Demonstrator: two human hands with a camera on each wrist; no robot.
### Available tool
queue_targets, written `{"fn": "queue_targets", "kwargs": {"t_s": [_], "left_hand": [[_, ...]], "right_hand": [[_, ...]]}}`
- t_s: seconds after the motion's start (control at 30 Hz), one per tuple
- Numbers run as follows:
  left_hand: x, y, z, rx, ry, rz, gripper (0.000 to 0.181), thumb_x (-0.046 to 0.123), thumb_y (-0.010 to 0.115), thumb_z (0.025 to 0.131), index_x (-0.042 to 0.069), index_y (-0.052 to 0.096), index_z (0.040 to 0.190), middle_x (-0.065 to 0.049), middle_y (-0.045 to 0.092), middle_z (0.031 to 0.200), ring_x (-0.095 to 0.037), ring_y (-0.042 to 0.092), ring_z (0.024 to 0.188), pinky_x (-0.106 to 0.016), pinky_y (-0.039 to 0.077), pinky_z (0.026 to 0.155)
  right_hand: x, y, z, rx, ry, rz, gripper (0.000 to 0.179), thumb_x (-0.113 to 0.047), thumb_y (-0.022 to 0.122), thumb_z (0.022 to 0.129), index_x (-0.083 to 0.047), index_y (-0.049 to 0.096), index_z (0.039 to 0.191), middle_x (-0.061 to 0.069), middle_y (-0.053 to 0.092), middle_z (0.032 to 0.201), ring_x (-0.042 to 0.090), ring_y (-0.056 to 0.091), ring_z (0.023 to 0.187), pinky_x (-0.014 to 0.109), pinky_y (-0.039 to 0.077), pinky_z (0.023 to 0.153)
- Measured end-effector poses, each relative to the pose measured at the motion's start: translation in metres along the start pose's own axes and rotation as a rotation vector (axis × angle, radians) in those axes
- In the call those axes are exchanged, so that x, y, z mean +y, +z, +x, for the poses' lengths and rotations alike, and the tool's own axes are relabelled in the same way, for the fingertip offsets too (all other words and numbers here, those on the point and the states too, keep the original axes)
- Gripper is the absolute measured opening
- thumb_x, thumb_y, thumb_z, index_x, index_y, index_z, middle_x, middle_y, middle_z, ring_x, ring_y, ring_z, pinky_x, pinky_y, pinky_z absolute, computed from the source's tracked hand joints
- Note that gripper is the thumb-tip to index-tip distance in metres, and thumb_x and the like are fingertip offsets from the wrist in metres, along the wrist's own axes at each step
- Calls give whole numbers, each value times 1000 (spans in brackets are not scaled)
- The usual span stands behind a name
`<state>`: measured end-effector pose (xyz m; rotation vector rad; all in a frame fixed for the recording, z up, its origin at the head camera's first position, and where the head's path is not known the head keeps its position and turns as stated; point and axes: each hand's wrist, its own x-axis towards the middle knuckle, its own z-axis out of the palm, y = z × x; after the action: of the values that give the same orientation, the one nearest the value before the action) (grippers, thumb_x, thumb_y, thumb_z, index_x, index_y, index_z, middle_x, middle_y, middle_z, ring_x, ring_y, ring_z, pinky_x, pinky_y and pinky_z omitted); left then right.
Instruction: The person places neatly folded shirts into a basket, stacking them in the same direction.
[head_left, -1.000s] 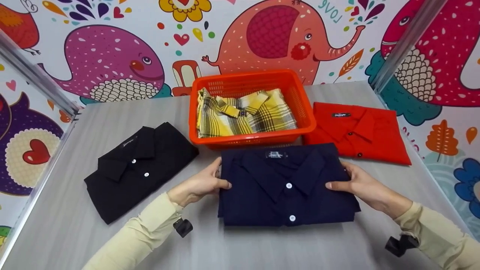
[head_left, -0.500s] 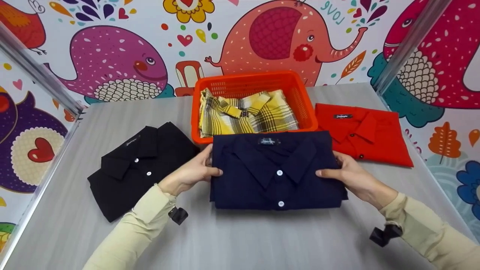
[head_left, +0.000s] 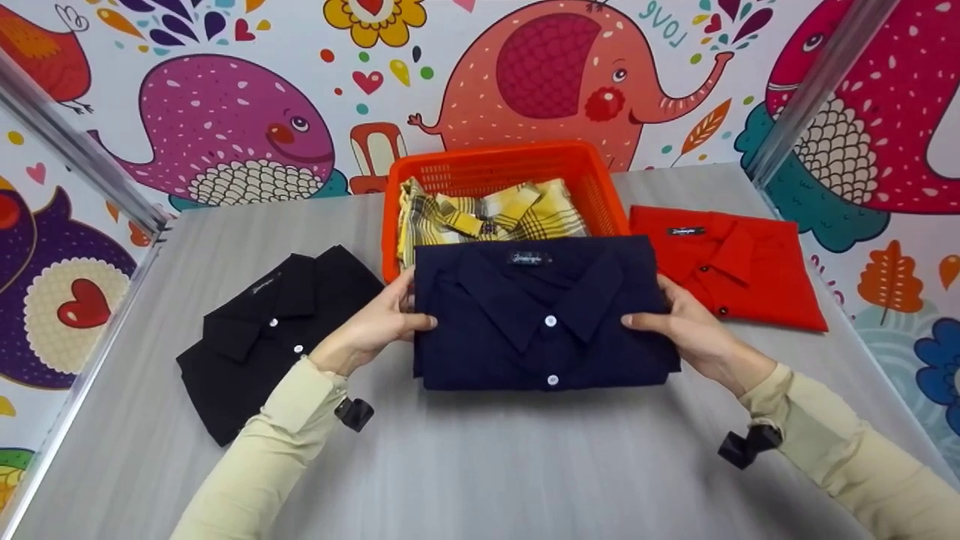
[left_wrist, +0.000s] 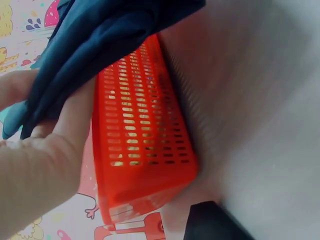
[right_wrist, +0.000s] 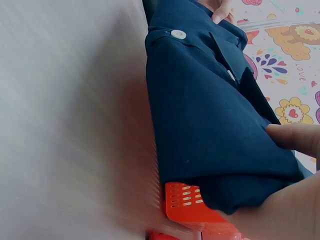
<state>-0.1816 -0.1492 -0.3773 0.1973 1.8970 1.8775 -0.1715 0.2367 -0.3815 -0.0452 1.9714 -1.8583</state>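
Observation:
Both hands hold a folded navy blue shirt point(head_left: 495, 345) by its two sides, collar up and white buttons down the front. The left hand point(head_left: 375, 322) grips its left edge, thumb on top and fingers underneath. On the opposite edge the right hand point(head_left: 697, 330) does the same. In the left wrist view the shirt point(left_wrist: 100, 50) is above the table, beside the basket's slotted wall. From the head, it overlaps the front rim of the orange-red plastic basket point(head_left: 502, 154). Inside that basket lies a folded yellow plaid shirt point(head_left: 555, 210).
A folded black shirt point(head_left: 247, 375) lies askew on the grey table point(head_left: 480, 480) at left. Right of the basket lies a folded red shirt point(head_left: 772, 277). A wall with cartoon animals point(head_left: 547, 67) stands behind the table.
Both hands have carried the navy shirt up and away from the person, slightly left, so it now covers the basket's front. The other shirts have stayed put.

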Motion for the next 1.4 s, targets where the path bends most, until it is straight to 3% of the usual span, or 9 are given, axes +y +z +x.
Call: {"fn": "queue_targets", "kwargs": {"t_s": [0.3, 0.5, 0.57, 0.67, 0.77, 0.93, 1.23, 1.4], "left_hand": [[10, -4, 11, 15, 9, 5, 88, -12, 56, 83, 15, 12, 155, -16, 63, 117, -17, 64, 86, -25, 52, 70], [18, -8, 17, 29, 61, -14, 86, -16, 53, 81, 13, 17, 154, -18, 59, 121, -19, 64, 91, -29, 53, 75], [20, -10, 19, 30, 69, -5, 86, -17, 52, 81, 14, 18, 154, -17, 59, 121, -17, 63, 87, -24, 52, 68], [25, -12, 22, 30, 69, -4, 86, -16, 51, 82, 15, 16, 154, -17, 58, 121, -17, 63, 86, -24, 51, 67], [32, -15, 25, 24, 70, -18, 88, -16, 49, 84, 19, 13, 156, -19, 57, 122, -19, 63, 90, -29, 54, 75], [43, -19, 33, 26, 103, -5, 82, -17, 48, 84, 17, 19, 153, -22, 57, 121, -24, 64, 93, -37, 54, 81], [65, -25, 46, 82, 94, 93, 81, -16, 50, 84, 20, 24, 152, -18, 58, 112, -19, 60, 73, -22, 47, 58], [76, -27, 58, 91, 92, 118, 73, -16, 50, 85, 17, 30, 148, -17, 57, 115, -18, 58, 72, -23, 48, 61]], "right_hand": [[-7, -4, 11, -13, -3, 36, 87, -2, 63, 88, -4, 6, 153, 16, 28, 146, 26, 34, 129, 31, 35, 103], [-21, -4, 15, -5, -26, 29, 90, -1, 63, 89, -8, 1, 154, 15, 25, 149, 27, 31, 131, 39, 26, 111], [-25, -4, 17, -7, -38, 21, 91, -2, 63, 89, -10, 0, 155, 15, 23, 151, 28, 29, 132, 43, 22, 112], [-30, -3, 20, -5, -49, 19, 92, 0, 62, 90, -13, -2, 155, 15, 22, 152, 29, 27, 133, 45, 21, 112], [-34, -3, 24, 9, -48, 26, 92, 0, 62, 89, -17, 1, 156, 14, 24, 150, 29, 29, 131, 45, 24, 110], [-43, -3, 33, 48, -46, 13, 87, 0, 62, 89, -19, 8, 155, 14, 27, 146, 30, 31, 127, 46, 27, 107], [-61, -3, 52, 105, -94, -71, 88, 3, 61, 89, -18, 8, 155, 14, 29, 149, 28, 38, 126, 42, 36, 103], [-76, -6, 62, 156, -104, -138, 83, 8, 58, 88, -12, 12, 153, 15, 30, 148, 27, 38, 126, 41, 34, 104]]}}
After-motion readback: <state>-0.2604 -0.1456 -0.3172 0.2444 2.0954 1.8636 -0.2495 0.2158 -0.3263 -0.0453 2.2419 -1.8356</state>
